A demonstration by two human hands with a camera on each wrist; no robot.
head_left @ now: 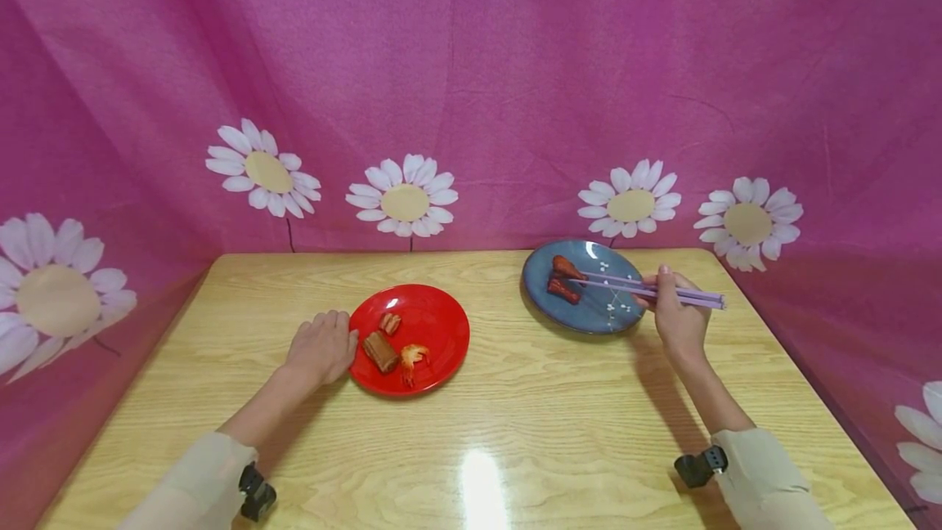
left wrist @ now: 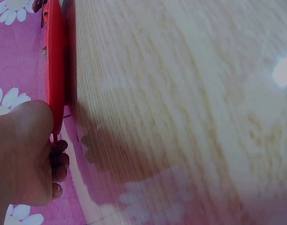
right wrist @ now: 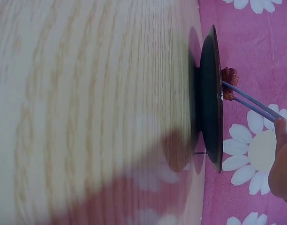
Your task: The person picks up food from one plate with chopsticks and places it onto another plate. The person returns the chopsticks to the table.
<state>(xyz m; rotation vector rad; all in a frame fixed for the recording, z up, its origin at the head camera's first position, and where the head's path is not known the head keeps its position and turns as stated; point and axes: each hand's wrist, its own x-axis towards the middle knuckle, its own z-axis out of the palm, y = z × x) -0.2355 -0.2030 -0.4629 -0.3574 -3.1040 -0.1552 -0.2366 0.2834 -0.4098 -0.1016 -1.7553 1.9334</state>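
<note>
Pale purple chopsticks (head_left: 688,294) are held in my right hand (head_left: 680,321), above the right side of a blue plate (head_left: 589,319). Their tips reach two glazed pieces on that plate: a reddish-brown drumstick (head_left: 567,267) and a dark red meat chunk (head_left: 563,291). In the right wrist view the chopstick tips overlap the glazed food (right wrist: 229,77) over the plate's edge. My left hand (head_left: 320,348) grips the left rim of a red plate (head_left: 441,342), thumb and fingers on either side of it in the left wrist view.
On the red plate lie a ribbed brown chunk (head_left: 379,352), a small brown nut-like piece (head_left: 390,322) and an orange shrimp (head_left: 413,357). Both plates stand on a wooden table (head_left: 383,464). A pink curtain (head_left: 471,88) with daisies hangs behind and along both sides.
</note>
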